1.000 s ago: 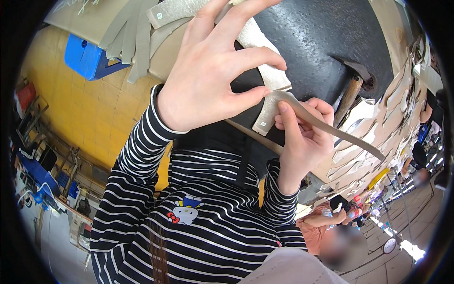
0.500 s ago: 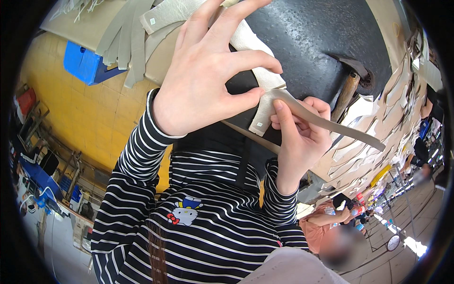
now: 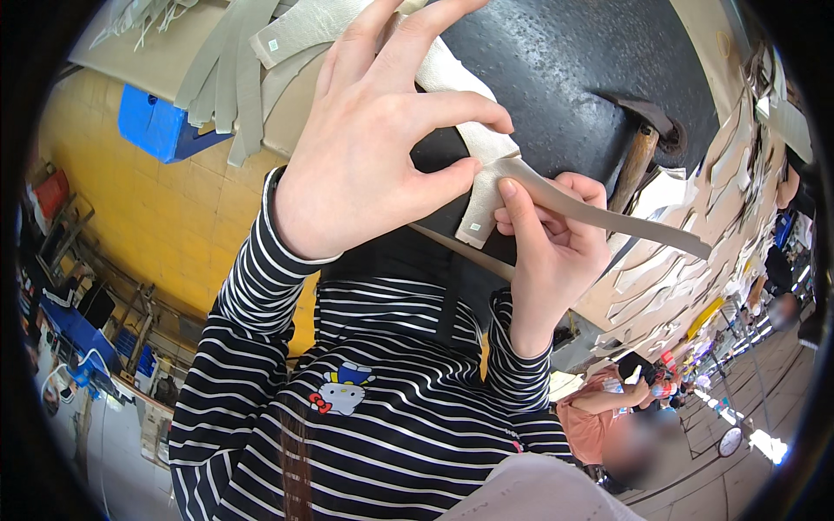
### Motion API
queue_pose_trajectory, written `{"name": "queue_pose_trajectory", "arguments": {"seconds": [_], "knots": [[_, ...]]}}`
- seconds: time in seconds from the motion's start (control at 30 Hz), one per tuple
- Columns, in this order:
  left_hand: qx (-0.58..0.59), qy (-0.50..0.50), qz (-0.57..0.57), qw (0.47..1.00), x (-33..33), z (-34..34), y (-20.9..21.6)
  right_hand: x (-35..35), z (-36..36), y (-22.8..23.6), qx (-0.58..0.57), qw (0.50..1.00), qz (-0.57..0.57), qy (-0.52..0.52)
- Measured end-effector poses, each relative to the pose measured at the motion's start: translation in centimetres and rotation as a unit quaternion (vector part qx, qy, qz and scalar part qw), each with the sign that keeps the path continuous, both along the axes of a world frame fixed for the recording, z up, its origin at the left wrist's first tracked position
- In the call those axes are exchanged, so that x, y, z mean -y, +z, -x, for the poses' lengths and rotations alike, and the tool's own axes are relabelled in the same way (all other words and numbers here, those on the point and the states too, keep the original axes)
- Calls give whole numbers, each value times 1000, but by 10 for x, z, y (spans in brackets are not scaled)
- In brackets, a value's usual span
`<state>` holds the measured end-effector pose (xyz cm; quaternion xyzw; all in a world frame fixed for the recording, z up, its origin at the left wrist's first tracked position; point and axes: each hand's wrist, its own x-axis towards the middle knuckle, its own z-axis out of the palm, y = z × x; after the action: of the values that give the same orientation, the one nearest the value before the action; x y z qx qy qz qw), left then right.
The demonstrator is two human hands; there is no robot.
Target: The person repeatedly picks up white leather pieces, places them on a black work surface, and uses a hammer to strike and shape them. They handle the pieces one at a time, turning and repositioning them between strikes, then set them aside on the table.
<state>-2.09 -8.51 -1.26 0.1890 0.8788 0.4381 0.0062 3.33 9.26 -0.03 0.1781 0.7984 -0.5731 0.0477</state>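
A pale, cream-coloured leather piece with a small label near its end lies over the edge of a black work surface. Joined to or lying against it is a long taupe strip that sticks out to the right. My right hand pinches this strip between thumb and fingers close to where it meets the pale piece. Spread over the upper part of the pale piece is my left hand, thumb and forefinger apart, their tips touching its surface. What the far left fingertips touch is partly out of view.
A hammer with a wooden handle rests on the right of the black surface. Cut leather pieces cover the right side. Grey strips hang off the table at left, above a blue bin. A person is farther off at lower right.
Both hands keep their hold and positions nearly unchanged. The strip's free end sits slightly higher and farther right.
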Motion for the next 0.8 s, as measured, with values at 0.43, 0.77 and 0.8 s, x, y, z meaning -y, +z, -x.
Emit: {"name": "queue_pose_trajectory", "arguments": {"seconds": [0.43,0.77,0.8], "knots": [[30,-10,37,999,-5,1,9,0,3,2,17,1000,-5,2],[21,13,57,998,-11,-1,9,2,4,5,28,1000,-2,-4],[22,14,57,998,-12,-1,9,1,4,5,31,1000,-2,-3]]}}
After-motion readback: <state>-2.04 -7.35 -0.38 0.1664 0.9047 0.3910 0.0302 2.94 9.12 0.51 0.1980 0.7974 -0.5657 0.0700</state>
